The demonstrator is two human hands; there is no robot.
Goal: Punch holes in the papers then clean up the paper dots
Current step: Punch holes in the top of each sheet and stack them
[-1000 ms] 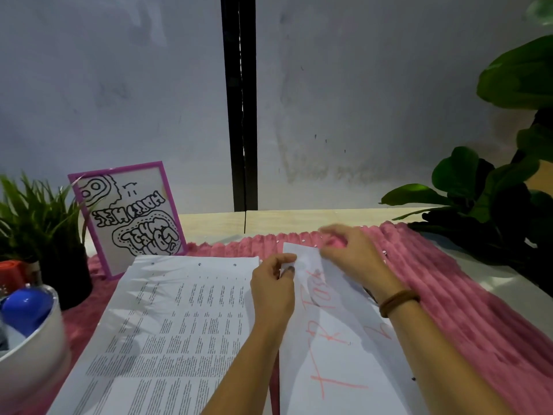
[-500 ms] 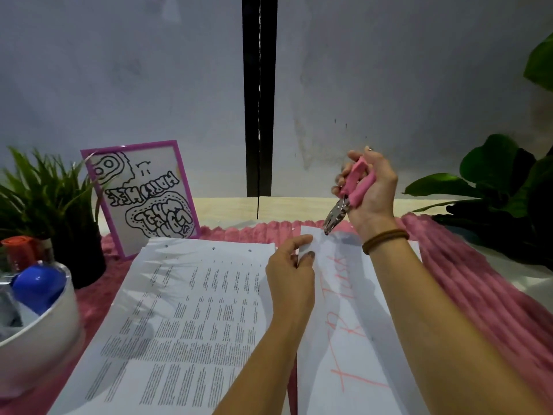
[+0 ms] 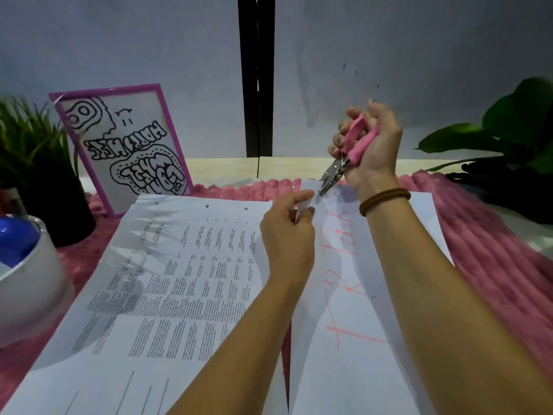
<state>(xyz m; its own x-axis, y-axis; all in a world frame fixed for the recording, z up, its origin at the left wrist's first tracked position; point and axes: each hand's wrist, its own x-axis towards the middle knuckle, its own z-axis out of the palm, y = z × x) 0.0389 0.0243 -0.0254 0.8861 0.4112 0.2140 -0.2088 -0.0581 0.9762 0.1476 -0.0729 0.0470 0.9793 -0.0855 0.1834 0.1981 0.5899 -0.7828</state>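
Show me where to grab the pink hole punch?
Wrap your fingers round the two pink handles of the hole punch, coming from the end opposite its metal nose, as the right hand does. The handles spread apart for squeezing, leaving the nose free for the paper.

Head-worn wide-angle view, facing forward-down, close over desk (image 3: 221, 166), toward wall (image 3: 119, 40).

On table (image 3: 215, 170), pink mat (image 3: 493, 265) (ribbed)

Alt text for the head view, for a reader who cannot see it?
A right hand grips a pink hole punch, its metal tip at the top edge of a sheet with red handwriting, which the left hand pinches. A printed sheet lies beside it on pink fabric.
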